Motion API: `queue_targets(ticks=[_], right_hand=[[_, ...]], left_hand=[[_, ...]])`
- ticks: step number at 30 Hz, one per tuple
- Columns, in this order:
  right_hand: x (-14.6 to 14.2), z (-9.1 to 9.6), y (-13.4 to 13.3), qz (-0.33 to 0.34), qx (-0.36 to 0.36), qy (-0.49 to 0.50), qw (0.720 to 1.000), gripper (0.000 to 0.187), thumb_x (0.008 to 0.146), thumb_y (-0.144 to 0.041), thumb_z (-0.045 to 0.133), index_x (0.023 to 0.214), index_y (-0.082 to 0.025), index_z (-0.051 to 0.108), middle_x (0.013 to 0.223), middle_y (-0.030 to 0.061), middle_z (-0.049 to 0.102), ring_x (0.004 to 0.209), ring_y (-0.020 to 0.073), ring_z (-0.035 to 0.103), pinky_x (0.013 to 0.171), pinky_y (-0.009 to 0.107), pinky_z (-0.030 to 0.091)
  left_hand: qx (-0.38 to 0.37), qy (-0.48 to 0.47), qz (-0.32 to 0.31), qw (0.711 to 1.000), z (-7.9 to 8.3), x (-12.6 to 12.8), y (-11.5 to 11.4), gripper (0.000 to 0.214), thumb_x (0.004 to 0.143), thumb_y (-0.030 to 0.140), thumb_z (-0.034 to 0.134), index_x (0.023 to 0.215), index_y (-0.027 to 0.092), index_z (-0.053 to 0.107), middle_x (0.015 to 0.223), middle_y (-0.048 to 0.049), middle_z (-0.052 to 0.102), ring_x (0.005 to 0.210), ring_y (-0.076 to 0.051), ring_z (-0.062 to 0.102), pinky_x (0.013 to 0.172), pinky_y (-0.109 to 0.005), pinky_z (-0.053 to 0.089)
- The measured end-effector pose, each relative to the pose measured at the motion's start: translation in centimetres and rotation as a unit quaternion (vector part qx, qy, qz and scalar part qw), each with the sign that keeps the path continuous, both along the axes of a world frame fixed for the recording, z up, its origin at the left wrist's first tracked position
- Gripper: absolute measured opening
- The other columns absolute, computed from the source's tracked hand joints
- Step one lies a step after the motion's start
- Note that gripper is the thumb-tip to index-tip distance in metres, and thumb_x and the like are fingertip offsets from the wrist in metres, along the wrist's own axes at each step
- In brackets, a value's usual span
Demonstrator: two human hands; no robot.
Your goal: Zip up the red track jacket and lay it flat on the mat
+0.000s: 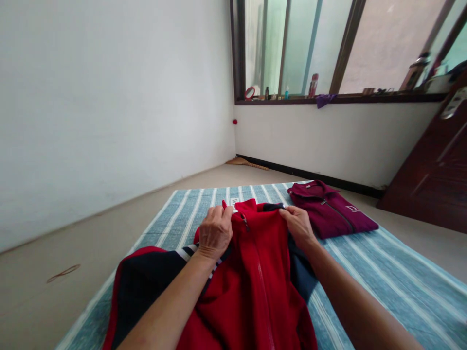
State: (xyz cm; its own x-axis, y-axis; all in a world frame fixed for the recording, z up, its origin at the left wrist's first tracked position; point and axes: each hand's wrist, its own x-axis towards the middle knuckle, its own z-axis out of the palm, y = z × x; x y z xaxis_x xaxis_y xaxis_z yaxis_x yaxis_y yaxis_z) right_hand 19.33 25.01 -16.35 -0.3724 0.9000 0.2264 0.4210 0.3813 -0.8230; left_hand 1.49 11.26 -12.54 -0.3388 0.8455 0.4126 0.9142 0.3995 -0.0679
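Note:
A red zip jacket (255,277) with navy panels and white stripes lies in front of me on a blue-and-white striped mat (383,277). My left hand (215,231) pinches the jacket's collar at its left side. At the right side of the collar, my right hand (298,224) is closed on the fabric too. Both hands hold the collar end slightly raised off the mat. The zipper runs down the middle between them.
A folded maroon zip jacket (332,209) lies on the mat's far right part. Bare floor (73,253) surrounds the mat. A white wall stands to the left, a window sill (328,98) with bottles ahead, a dark wooden door (434,170) at right.

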Motion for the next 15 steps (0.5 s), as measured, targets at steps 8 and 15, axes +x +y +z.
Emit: queue_targets(ticks=[8,15], right_hand=[[0.0,-1.2,0.3,-0.001,-0.002,-0.017,1.0,0.037,0.081,-0.046,0.046,0.069,-0.016,0.064,0.056,-0.0006,0.055,0.053,0.014,0.052,0.049,0.022,0.036],[3.1,-3.3,2.1,-0.098,0.023,-0.136,0.986,0.037,0.079,-0.039,0.058,0.106,-0.015,0.063,0.104,0.0145,0.065,0.094,0.0259,0.06,0.07,0.03,0.043]], left_hand=[[-0.057,-0.064,0.072,0.994,-1.1,-1.4,-0.2,0.044,0.082,0.013,0.046,0.126,0.009,0.044,0.109,-0.0149,0.061,0.102,-0.027,0.057,0.085,-0.037,0.044],[-0.142,-0.188,0.095,0.967,-1.3,-5.0,-3.3,0.033,0.084,0.043,0.051,0.099,0.015,0.06,0.103,-0.0158,0.067,0.099,-0.031,0.062,0.079,-0.038,0.046]])
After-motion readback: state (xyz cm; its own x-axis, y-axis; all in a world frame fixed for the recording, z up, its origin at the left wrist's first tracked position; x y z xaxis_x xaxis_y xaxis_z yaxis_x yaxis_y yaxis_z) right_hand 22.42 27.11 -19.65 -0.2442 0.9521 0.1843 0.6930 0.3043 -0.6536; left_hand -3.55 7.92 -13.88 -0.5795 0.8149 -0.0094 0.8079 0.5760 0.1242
